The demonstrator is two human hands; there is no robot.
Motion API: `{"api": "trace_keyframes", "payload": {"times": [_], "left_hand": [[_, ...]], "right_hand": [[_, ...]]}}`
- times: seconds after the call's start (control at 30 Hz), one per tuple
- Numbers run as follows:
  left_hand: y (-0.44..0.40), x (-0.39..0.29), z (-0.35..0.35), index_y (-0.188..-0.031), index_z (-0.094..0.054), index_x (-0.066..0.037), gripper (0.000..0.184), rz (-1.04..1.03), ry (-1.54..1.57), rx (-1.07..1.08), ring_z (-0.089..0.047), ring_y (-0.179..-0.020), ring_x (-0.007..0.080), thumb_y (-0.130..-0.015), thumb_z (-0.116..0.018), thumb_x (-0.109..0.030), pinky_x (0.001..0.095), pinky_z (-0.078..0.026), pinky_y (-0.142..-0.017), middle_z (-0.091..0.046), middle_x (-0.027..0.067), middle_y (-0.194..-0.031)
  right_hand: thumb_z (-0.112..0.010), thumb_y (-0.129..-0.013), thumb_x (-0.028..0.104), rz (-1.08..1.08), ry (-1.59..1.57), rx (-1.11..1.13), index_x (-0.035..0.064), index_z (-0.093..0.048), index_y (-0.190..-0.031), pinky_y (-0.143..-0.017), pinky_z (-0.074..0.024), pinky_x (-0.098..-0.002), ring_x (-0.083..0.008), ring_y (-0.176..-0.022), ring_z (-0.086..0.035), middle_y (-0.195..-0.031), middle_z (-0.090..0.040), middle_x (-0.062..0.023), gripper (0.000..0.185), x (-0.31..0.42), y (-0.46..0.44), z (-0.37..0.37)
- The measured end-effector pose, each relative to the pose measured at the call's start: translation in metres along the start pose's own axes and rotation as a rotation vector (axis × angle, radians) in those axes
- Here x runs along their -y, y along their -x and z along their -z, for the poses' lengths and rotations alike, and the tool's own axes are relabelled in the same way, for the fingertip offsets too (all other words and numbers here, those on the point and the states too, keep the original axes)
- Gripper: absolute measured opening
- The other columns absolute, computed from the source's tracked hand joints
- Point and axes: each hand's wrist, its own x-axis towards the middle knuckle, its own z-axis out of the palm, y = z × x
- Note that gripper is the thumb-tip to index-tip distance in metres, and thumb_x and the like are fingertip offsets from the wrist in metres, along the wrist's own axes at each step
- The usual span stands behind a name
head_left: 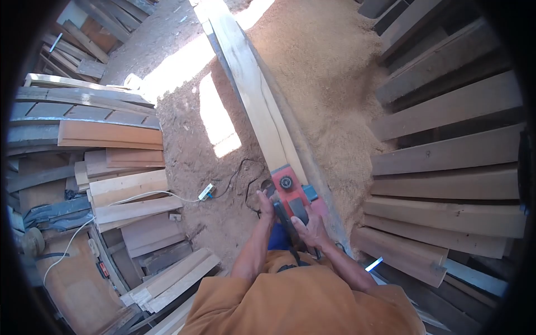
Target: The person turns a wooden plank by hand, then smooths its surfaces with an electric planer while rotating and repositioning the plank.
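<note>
A red and black electric planer (pixel 288 187) with a dark round knob on top sits on the near end of a long pale board (pixel 254 89). My right hand (pixel 314 228) is closed around the planer's rear, its thumb lying along the dark handle. At the planer's left side my left hand (pixel 265 207) is curled against the body; its fingertips are partly hidden. The board stretches away from me on a narrow, dusty support (pixel 318 162).
Stacked boards (pixel 131 190) line the left, and more thick planks (pixel 446 162) lie along the right. Sawdust (pixel 329 78) covers the ground right of the board. A white extension socket (pixel 206 191) with a cable (pixel 139 195) rests on the dirt floor.
</note>
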Motion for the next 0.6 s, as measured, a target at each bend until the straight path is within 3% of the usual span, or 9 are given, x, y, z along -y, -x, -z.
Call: {"api": "trace_keyframes", "payload": {"times": [0.07,0.13,0.27,0.33,0.4,0.43,0.5,0.57,0.6], "left_hand": [[-0.024,0.014,0.025,-0.158,-0.036,-0.005,0.086,-0.12,0.037,0.282,-0.061,-0.128,0.032,-0.108,-0.016,-0.071,0.046,-0.05,-0.109,-0.059,0.0222,-0.146],[-0.007,0.01,-0.002,-0.154,-0.041,-0.003,0.078,0.024,0.071,0.117,-0.06,-0.129,0.0328,-0.11,-0.018,-0.063,0.0458,-0.048,-0.111,-0.059,0.0203,-0.145],[0.031,-0.006,-0.052,-0.148,-0.047,-0.001,0.07,-0.232,-0.336,-0.005,-0.058,-0.129,0.0366,-0.113,-0.018,-0.054,0.0473,-0.045,-0.112,-0.059,0.0217,-0.14],[0.033,-0.004,-0.055,-0.144,-0.048,0.0,0.067,-0.349,-0.539,-0.089,-0.057,-0.126,0.0387,-0.113,-0.018,-0.051,0.0482,-0.044,-0.11,-0.059,0.0233,-0.136],[0.034,-0.001,-0.056,-0.14,-0.049,0.001,0.064,-0.453,-0.718,-0.168,-0.057,-0.124,0.0408,-0.113,-0.018,-0.048,0.0491,-0.043,-0.109,-0.059,0.0249,-0.133],[0.036,-0.003,-0.058,-0.138,-0.05,0.001,0.063,-0.485,-0.777,-0.182,-0.057,-0.123,0.0418,-0.113,-0.018,-0.047,0.0496,-0.043,-0.109,-0.059,0.0257,-0.131],[0.042,-0.01,-0.066,-0.135,-0.052,0.002,0.061,-0.541,-0.865,-0.178,-0.056,-0.12,0.0439,-0.114,-0.018,-0.044,0.0505,-0.042,-0.108,-0.058,0.0273,-0.128],[0.051,-0.021,-0.077,-0.131,-0.053,0.003,0.059,-0.601,-0.911,-0.165,-0.056,-0.118,0.046,-0.114,-0.018,-0.041,0.0514,-0.041,-0.107,-0.058,0.0288,-0.124],[0.055,-0.03,-0.084,-0.128,-0.053,0.002,0.057,-0.628,-0.917,-0.163,-0.055,-0.117,0.0454,-0.114,-0.018,-0.04,0.0519,-0.041,-0.106,-0.058,0.0285,-0.122]], "right_hand": [[-0.068,-0.096,0.048,0.069,-0.019,-0.023,-0.005,-0.061,-0.129,-0.09,-0.0547,-0.0505,-0.0486,-0.106,-0.071,-0.109,-0.071,-0.0328,0.063,0.008,-0.052,-0.008],[-0.066,-0.097,0.049,0.119,-0.039,-0.051,-0.0066,-0.057,-0.14,-0.094,-0.0544,-0.0498,-0.049,-0.111,-0.069,-0.113,-0.07,-0.0359,0.071,0.047,-0.107,-0.007],[-0.06,-0.099,0.054,0.183,0.058,-0.095,-0.0108,-0.049,-0.146,-0.099,-0.054,-0.0479,-0.0482,-0.115,-0.069,-0.117,-0.069,-0.0382,0.081,0.089,-0.243,-0.016],[-0.061,-0.101,0.052,0.269,0.01,-0.138,-0.0076,-0.062,-0.125,-0.083,-0.0557,-0.0439,-0.0356,-0.091,-0.073,-0.094,-0.072,-0.0253,0.064,0.121,-0.302,-0.016],[-0.06,-0.102,0.055,0.444,0.078,-0.234,-0.0071,-0.068,-0.114,-0.07,-0.0565,-0.0397,-0.0263,-0.074,-0.073,-0.078,-0.072,-0.0163,0.064,0.143,-0.369,-0.017],[-0.06,-0.101,0.057,0.361,0.081,-0.21,-0.008,-0.069,-0.111,-0.065,-0.0558,-0.0385,-0.0243,-0.068,-0.071,-0.076,-0.07,-0.0155,0.066,0.163,-0.394,-0.014],[-0.062,-0.1,0.059,0.401,0.031,-0.245,-0.0086,-0.07,-0.106,-0.059,-0.0547,-0.0373,-0.0216,-0.063,-0.069,-0.074,-0.069,-0.0144,0.068,0.192,-0.449,-0.015],[-0.06,-0.102,0.056,0.421,-0.014,-0.194,-0.0014,-0.058,-0.124,-0.063,-0.0564,-0.0384,-0.0242,-0.072,-0.071,-0.085,-0.072,-0.0175,0.062,0.212,-0.502,-0.018],[-0.057,-0.104,0.054,0.315,-0.002,-0.085,0.0055,-0.045,-0.145,-0.069,-0.0586,-0.0395,-0.0275,-0.081,-0.073,-0.097,-0.074,-0.0211,0.065,0.23,-0.517,-0.01]]}}
